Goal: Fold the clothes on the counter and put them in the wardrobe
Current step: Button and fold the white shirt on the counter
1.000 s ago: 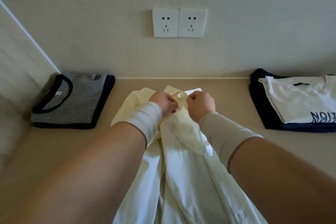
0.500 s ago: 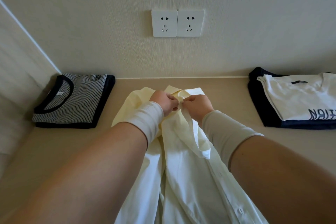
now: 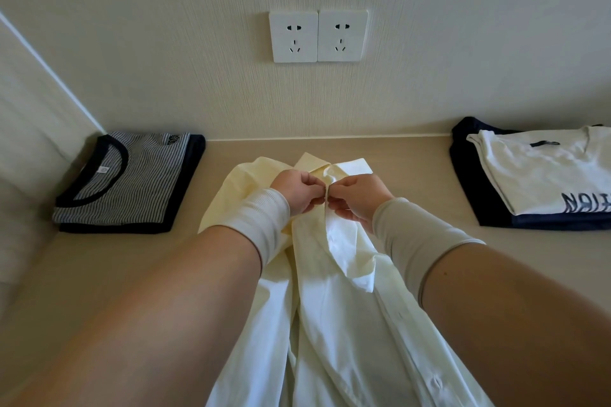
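A pale yellow button-up shirt (image 3: 334, 314) lies lengthwise on the beige counter (image 3: 125, 261), collar toward the wall. My left hand (image 3: 299, 190) and my right hand (image 3: 355, 196) meet just below the collar, each pinching an edge of the shirt's front placket between thumb and fingers. Both wrists wear light sleeves. The shirt's lower part runs off the bottom of the view.
A folded grey striped T-shirt with dark trim (image 3: 129, 180) sits at the back left by the side wall. At the back right a folded white printed T-shirt (image 3: 545, 168) lies on a navy garment (image 3: 476, 188). Two wall sockets (image 3: 318, 36) are above the counter.
My hands have drawn together at the collar, and the right hand has pulled its placket edge in to meet the left. The loose front flap now lies narrower.
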Tool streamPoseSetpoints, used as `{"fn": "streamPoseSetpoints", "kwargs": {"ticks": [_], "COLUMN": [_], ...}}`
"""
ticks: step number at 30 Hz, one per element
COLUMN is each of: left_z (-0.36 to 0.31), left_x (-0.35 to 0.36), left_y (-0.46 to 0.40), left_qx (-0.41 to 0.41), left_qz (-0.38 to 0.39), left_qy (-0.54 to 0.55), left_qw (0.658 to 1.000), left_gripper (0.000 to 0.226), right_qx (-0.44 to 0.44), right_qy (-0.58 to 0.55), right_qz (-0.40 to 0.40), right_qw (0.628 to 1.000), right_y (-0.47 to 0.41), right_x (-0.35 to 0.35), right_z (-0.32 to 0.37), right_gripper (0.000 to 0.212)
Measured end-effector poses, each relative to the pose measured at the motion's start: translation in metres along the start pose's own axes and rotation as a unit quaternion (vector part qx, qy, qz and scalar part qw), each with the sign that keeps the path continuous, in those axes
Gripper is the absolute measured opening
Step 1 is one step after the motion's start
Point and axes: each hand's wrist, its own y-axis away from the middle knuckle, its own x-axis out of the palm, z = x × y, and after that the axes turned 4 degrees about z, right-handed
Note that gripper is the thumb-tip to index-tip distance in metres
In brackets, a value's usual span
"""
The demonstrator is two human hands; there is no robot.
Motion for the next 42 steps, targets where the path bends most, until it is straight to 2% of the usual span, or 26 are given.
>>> {"fn": "streamPoseSetpoints", "kwargs": {"ticks": [7, 10, 16, 19, 21, 23, 26, 28, 30, 34, 38, 42], "left_z": [-0.001, -0.002, -0.001, -0.002, -0.002, 0.0, -0.002, -0.005, -0.007, -0.003, 0.001, 0.001], "left_x": [0.004, 0.005, 0.004, 0.003, 0.002, 0.001, 0.002, 0.003, 0.001, -0.001, -0.001, -0.001], "left_y": [-0.003, -0.007, -0.011, -0.01, -0.01, -0.011, -0.011, -0.012, -0.014, -0.017, -0.021, -0.022], "left_qx": [-0.04, -0.047, -0.041, 0.006, 0.032, 0.027, -0.043, -0.088, -0.108, -0.116, -0.091, -0.082], "left_qz": [0.007, -0.003, -0.039, -0.045, -0.044, -0.045, -0.019, 0.001, 0.0, -0.008, -0.014, -0.023], "left_qy": [0.092, 0.069, -0.021, -0.106, -0.141, -0.092, 0.075, 0.117, 0.129, 0.168, 0.154, 0.132], "left_qw": [0.995, 0.996, 0.998, 0.993, 0.989, 0.994, 0.996, 0.989, 0.986, 0.979, 0.984, 0.988], "left_gripper": [0.009, 0.013, 0.008, 0.014, 0.015, 0.012, 0.005, 0.006, 0.002, 0.009, 0.013, 0.014], "right_qx": [-0.064, -0.079, -0.073, -0.022, -0.004, -0.024, -0.062, -0.08, -0.095, -0.098, -0.063, -0.055], "right_qy": [0.178, 0.226, 0.165, 0.046, 0.009, 0.03, 0.098, 0.146, 0.191, 0.229, 0.162, 0.172], "right_qz": [-0.056, -0.059, -0.048, 0.0, 0.018, 0.004, -0.031, -0.052, -0.058, -0.06, -0.042, -0.043], "right_qw": [0.98, 0.969, 0.982, 0.999, 1.0, 0.999, 0.993, 0.985, 0.975, 0.967, 0.984, 0.983], "right_y": [-0.006, -0.006, -0.011, -0.01, -0.011, -0.015, -0.02, -0.022, -0.024, -0.025, -0.027, -0.028], "right_x": [0.0, 0.002, 0.001, 0.0, -0.001, -0.002, 0.0, 0.002, 0.003, 0.004, 0.002, 0.003], "right_z": [-0.002, -0.003, -0.005, -0.002, -0.001, -0.001, 0.0, -0.002, -0.004, -0.001, -0.001, -0.003], "right_gripper": [0.011, 0.014, 0.011, 0.009, 0.01, 0.009, 0.007, 0.009, 0.012, 0.012, 0.014, 0.015]}}
